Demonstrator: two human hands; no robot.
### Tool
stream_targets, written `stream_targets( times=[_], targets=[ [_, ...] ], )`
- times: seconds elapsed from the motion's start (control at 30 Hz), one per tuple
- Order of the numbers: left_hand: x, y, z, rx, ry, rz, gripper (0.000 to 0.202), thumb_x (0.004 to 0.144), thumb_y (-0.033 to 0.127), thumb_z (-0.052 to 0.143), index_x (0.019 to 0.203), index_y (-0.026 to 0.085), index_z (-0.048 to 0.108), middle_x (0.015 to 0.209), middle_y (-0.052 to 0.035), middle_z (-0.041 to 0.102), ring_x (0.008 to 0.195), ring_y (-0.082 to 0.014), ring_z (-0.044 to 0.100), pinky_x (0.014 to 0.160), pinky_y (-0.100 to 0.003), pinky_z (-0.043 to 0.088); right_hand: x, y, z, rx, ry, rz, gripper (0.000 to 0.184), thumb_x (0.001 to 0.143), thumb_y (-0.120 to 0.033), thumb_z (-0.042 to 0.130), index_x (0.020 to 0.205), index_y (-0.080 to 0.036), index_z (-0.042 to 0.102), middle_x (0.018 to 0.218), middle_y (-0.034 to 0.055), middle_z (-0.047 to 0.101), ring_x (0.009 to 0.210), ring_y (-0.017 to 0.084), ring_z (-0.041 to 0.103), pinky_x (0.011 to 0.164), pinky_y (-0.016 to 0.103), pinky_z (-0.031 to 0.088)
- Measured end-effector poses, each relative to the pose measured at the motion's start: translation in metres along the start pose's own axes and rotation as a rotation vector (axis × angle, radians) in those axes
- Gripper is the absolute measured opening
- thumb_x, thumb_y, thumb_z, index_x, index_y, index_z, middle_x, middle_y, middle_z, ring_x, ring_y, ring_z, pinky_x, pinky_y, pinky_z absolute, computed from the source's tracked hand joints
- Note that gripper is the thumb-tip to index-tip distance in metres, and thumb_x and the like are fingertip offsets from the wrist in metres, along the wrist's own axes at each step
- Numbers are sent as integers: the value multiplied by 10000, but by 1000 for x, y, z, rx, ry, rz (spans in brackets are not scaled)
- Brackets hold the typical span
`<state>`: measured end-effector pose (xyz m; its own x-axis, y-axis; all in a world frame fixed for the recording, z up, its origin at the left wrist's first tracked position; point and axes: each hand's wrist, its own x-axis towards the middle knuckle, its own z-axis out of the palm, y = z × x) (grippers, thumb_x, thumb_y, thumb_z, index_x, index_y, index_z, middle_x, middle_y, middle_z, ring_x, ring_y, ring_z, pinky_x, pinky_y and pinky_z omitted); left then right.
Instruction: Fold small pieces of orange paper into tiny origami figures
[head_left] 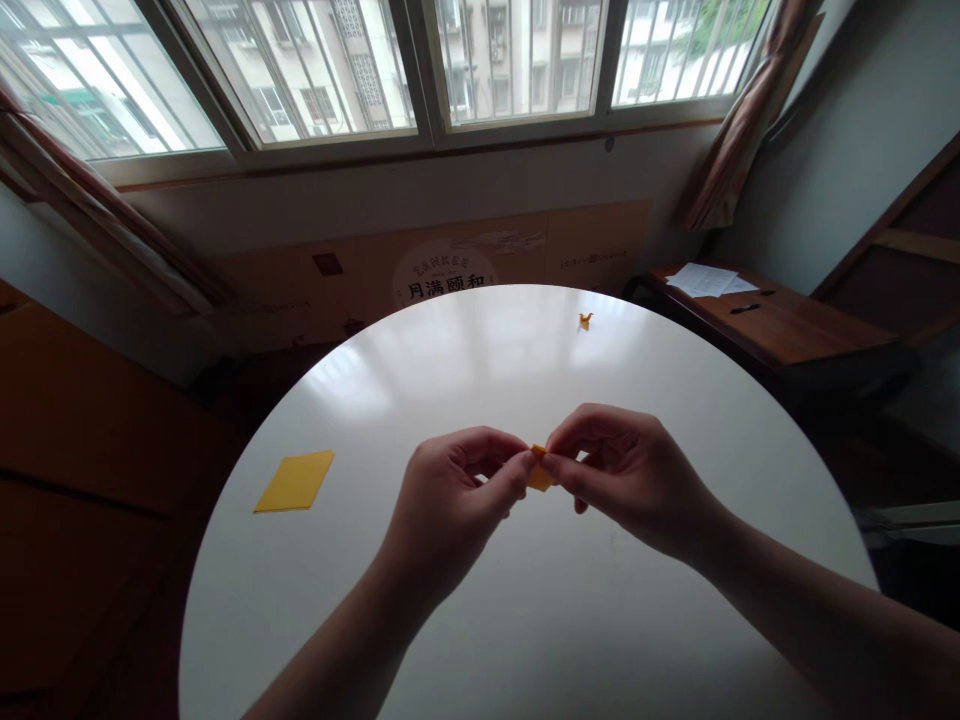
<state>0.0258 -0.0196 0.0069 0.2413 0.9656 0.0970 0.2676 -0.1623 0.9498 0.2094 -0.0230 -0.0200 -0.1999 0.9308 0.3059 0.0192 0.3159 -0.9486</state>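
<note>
Between my hands is a small folded piece of yellow-orange paper, held just above the middle of the white round table. My left hand pinches its left edge between thumb and index finger. On the other side, my right hand grips the upper right edge in the same kind of pinch. The fingertips cover part of the paper, so its full shape is hidden. A flat stack of yellow square paper lies on the table to the left. Farther back on the table stands a tiny folded paper figure.
A wooden side table at the right bears white paper sheets and a black pen. Behind the round table, a large printed cardboard panel leans below the barred windows. Curtains hang at both sides.
</note>
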Motion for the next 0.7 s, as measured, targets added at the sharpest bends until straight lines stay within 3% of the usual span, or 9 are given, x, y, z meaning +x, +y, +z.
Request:
stream_targets(
  times=[0.7],
  targets=[
    [3,-3,2,-9,54,64,111,784,263,749,768,155,759,669,-44,734,549,-140,626,490,-218,510,0,-3,3,17,5,-30,101,855,-244,731,818,-174,668,738,20,693,619,133,652,464,198,528]
  ],
)
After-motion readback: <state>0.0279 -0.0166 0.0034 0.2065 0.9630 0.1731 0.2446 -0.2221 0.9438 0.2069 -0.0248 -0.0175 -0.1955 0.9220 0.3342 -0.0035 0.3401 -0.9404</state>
